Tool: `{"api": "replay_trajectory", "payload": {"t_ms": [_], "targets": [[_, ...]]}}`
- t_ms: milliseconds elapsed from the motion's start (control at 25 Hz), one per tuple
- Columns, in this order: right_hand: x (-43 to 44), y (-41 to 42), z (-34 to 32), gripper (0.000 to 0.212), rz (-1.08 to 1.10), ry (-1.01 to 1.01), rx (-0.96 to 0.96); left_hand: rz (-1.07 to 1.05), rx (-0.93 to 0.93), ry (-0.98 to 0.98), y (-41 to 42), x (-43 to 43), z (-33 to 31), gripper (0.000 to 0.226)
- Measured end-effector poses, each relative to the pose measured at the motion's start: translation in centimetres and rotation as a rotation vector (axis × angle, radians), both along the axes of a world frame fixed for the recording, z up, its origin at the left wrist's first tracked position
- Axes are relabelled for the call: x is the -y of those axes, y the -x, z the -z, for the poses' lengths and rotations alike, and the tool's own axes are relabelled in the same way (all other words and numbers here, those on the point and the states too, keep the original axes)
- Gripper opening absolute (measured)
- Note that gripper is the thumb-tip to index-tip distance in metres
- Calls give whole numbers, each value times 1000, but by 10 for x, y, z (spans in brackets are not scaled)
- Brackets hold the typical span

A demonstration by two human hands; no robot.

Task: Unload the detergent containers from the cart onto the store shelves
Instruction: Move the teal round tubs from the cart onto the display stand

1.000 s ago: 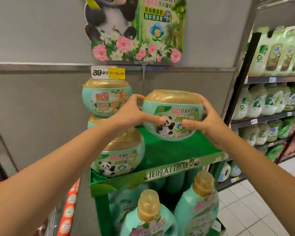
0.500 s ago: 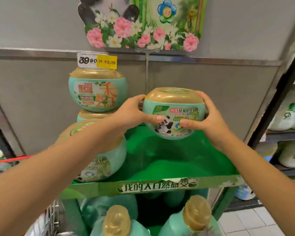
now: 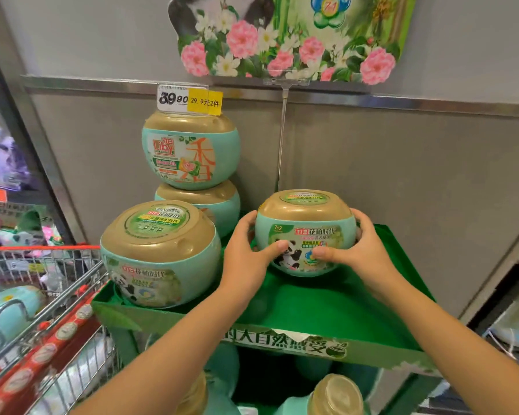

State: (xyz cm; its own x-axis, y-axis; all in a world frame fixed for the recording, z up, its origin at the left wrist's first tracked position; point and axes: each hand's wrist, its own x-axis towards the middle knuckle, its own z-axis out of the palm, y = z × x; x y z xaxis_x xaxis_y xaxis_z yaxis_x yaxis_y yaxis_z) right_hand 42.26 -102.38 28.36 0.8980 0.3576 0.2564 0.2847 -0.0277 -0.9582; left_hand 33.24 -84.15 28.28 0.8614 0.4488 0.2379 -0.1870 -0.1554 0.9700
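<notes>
- The round tub (image 3: 304, 232), held up near the wall half a second ago, now sits lower, its base at the green shelf (image 3: 327, 307), right of the stacked tubs (image 3: 192, 175).
- The view has tipped downward, and the cart (image 3: 42, 301) now shows at the left with a mint bottle (image 3: 9, 313) inside.
- The left hand (image 3: 247, 256) and the right hand (image 3: 358, 250) clamp the tub's sides, thumbs across its panda label, both forearms reaching far over the shelf's near lip.
</notes>
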Motion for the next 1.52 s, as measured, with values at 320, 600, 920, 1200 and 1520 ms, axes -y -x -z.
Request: {"api": "replay_trajectory", "payload": {"t_ms": [320,600,920,1200,1520], "targets": [[-17,-17,9,117,97,254,97,-111,-72,-30,-15,-6,14,67],[-40,-26,13,115,235,302,163,-230,-188,-148,-28,-4,13,61],[-47,-18,15,93,349,281,256,-206,-239,-106,-29,0,11,60],[-50,-8,5,98,320,402,165,-67,-342,-231,-17,1,5,87],[-22,60,-18,19,444,178,179,-13,4,-447,48,12,-5,43]]}}
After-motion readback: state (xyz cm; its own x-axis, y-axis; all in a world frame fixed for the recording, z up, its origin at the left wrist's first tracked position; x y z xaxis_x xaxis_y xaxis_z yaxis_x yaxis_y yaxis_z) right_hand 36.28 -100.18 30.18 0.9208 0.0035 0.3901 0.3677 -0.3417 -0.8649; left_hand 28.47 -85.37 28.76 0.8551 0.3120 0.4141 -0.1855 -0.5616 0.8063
